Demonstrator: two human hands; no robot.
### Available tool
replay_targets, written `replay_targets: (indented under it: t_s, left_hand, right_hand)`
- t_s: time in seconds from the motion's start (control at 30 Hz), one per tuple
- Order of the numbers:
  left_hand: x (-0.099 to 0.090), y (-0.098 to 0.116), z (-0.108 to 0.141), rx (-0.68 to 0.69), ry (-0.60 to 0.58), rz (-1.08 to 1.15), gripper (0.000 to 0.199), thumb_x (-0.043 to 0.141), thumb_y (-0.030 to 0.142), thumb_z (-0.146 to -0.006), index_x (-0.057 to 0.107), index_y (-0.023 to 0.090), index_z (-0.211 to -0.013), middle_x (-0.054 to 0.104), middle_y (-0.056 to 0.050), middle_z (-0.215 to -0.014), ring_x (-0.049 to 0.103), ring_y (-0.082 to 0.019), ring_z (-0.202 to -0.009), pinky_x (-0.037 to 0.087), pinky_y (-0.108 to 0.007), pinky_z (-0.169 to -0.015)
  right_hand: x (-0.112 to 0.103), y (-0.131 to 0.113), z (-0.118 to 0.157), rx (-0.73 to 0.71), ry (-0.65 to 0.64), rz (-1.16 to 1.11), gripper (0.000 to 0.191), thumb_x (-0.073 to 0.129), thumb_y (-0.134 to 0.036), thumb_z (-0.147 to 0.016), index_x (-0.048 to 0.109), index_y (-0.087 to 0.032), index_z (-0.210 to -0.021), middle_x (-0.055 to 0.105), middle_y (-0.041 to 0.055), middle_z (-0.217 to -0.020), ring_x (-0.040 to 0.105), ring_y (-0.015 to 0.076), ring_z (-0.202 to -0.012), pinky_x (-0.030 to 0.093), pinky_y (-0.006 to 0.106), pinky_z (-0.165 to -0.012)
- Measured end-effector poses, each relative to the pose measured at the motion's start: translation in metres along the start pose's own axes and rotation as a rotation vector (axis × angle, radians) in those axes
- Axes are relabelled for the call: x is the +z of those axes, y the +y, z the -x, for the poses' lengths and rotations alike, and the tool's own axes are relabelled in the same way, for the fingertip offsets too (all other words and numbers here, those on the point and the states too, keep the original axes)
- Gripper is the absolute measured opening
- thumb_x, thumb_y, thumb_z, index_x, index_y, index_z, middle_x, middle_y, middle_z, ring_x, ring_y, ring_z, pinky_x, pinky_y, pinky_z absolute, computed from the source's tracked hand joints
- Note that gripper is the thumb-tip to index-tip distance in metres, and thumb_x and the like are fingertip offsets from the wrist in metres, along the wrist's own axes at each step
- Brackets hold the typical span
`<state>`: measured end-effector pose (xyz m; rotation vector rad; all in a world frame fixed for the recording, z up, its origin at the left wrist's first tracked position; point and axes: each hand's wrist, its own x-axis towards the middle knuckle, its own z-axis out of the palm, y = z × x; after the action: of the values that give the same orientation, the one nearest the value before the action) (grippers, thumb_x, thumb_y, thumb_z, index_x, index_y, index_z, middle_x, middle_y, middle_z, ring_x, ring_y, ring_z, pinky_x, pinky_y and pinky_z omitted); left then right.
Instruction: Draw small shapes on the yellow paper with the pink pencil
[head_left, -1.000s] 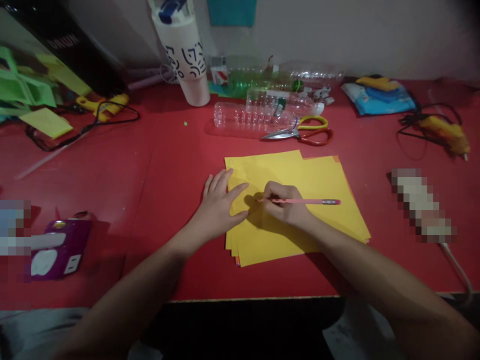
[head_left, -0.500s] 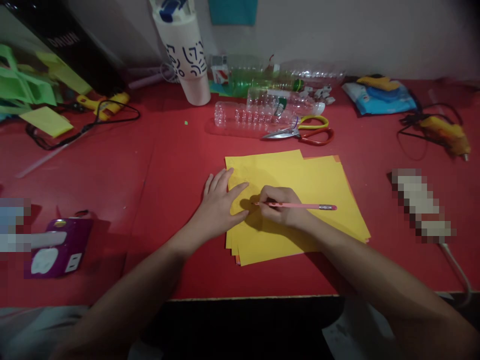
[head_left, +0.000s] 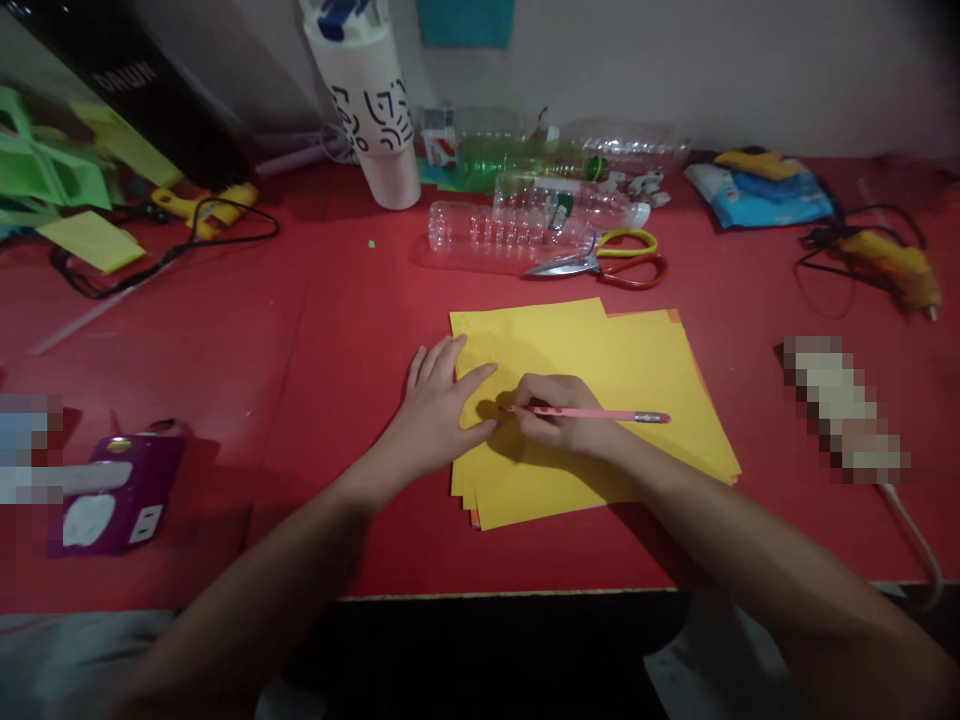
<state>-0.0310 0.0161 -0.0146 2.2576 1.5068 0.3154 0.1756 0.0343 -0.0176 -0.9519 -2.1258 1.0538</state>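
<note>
Yellow sheets [head_left: 630,365] lie unevenly stacked on the red table [head_left: 360,370]. The right hand [head_left: 559,412] pinches the pink pencil [head_left: 600,413]; the left hand [head_left: 436,405], fingers apart, rests at the stack's left edge. If it presses too lightly, the sheets could slip under the pencil.

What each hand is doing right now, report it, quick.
Left hand: open, spread over the left edge of the yellow paper.
Right hand: closed, holding a pink pencil.

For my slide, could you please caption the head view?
Right hand holds pink pencil over yellow paper; left hand spans its edge.
</note>
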Motion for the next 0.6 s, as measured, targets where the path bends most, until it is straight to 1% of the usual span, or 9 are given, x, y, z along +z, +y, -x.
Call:
replay_targets:
  t_s: [0.13, 0.2, 0.3, 0.37, 0.4, 0.47, 0.53, 0.6]
  left_hand:
    - [0.001, 0.0, 0.0, 0.01, 0.021, -0.003, 0.059, 0.073, 0.039, -0.081, 0.056, 0.026, -0.136, 0.029, -0.014, -0.16, 0.023, -0.039, -0.149, 0.012, -0.064, -0.12]
    - [0.001, 0.0, 0.001, 0.007, 0.02, -0.005, 0.059, 0.074, 0.039, -0.08, 0.057, 0.025, -0.135, 0.03, -0.014, -0.159, 0.024, -0.039, -0.148, 0.012, -0.063, -0.12]
    - [0.001, -0.002, 0.001, 0.0, 0.013, -0.008, 0.061, 0.074, 0.04, -0.081, 0.056, 0.024, -0.137, 0.03, -0.016, -0.159, 0.024, -0.039, -0.149, 0.012, -0.062, -0.121]
    - [0.001, -0.003, 0.0, -0.008, 0.015, -0.008, 0.064, 0.073, 0.045, -0.082, 0.054, 0.022, -0.138, 0.029, -0.017, -0.16, 0.023, -0.04, -0.149, 0.013, -0.062, -0.121]
    - [0.002, -0.004, -0.001, -0.011, 0.022, -0.008, 0.065, 0.072, 0.047, -0.082, 0.054, 0.022, -0.139, 0.028, -0.018, -0.16, 0.022, -0.04, -0.149, 0.013, -0.062, -0.12]
    - [0.001, -0.007, -0.001, -0.005, 0.051, -0.01, 0.065, 0.071, 0.05, -0.083, 0.053, 0.021, -0.138, 0.028, -0.018, -0.16, 0.022, -0.04, -0.149, 0.012, -0.063, -0.12]
    - [-0.001, -0.008, -0.002, 0.008, 0.087, -0.014, 0.062, 0.07, 0.05, -0.084, 0.054, 0.022, -0.137, 0.029, -0.017, -0.16, 0.023, -0.039, -0.149, 0.012, -0.063, -0.12]
    - [-0.006, -0.009, 0.0, 0.015, 0.096, -0.022, 0.059, 0.069, 0.048, -0.085, 0.055, 0.021, -0.135, 0.03, -0.017, -0.159, 0.023, -0.039, -0.149, 0.012, -0.063, -0.12]
  right_hand:
    - [0.0, -0.001, 0.0, -0.001, 0.008, -0.021, 0.012, 0.052, -0.017, -0.076, 0.044, -0.023, -0.069, 0.046, -0.0064, -0.056, 0.038, 0.008, -0.05, 0.03, 0.024, -0.049]
    - [-0.002, -0.003, 0.0, 0.03, 0.044, -0.067, 0.011, 0.054, -0.019, -0.077, 0.047, -0.023, -0.069, 0.048, -0.0059, -0.056, 0.039, 0.0082, -0.05, 0.03, 0.024, -0.049]
    - [-0.006, -0.006, -0.001, 0.175, 0.187, -0.193, 0.015, 0.055, -0.026, -0.083, 0.05, -0.023, -0.069, 0.054, -0.0043, -0.056, 0.042, 0.009, -0.048, 0.031, 0.024, -0.046]
    - [-0.009, -0.007, -0.002, 0.264, 0.281, -0.312, 0.022, 0.053, -0.033, -0.089, 0.048, -0.023, -0.07, 0.055, -0.0042, -0.053, 0.043, 0.0094, -0.044, 0.031, 0.024, -0.044]
    - [-0.01, -0.007, -0.002, 0.295, 0.304, -0.362, 0.024, 0.051, -0.036, -0.091, 0.047, -0.024, -0.07, 0.055, -0.0043, -0.051, 0.043, 0.0095, -0.042, 0.031, 0.024, -0.042]
    - [-0.013, -0.007, -0.003, 0.346, 0.308, -0.414, 0.024, 0.051, -0.037, -0.091, 0.045, -0.024, -0.072, 0.055, -0.0045, -0.05, 0.042, 0.0094, -0.04, 0.03, 0.024, -0.04]
    - [-0.017, -0.008, -0.004, 0.389, 0.284, -0.414, 0.018, 0.055, -0.032, -0.087, 0.047, -0.024, -0.075, 0.056, -0.0046, -0.052, 0.044, 0.0094, -0.041, 0.03, 0.023, -0.041]
    - [-0.023, -0.011, -0.004, 0.392, 0.266, -0.4, 0.012, 0.06, -0.027, -0.082, 0.049, -0.023, -0.079, 0.057, -0.0046, -0.056, 0.045, 0.0094, -0.044, 0.032, 0.023, -0.043]
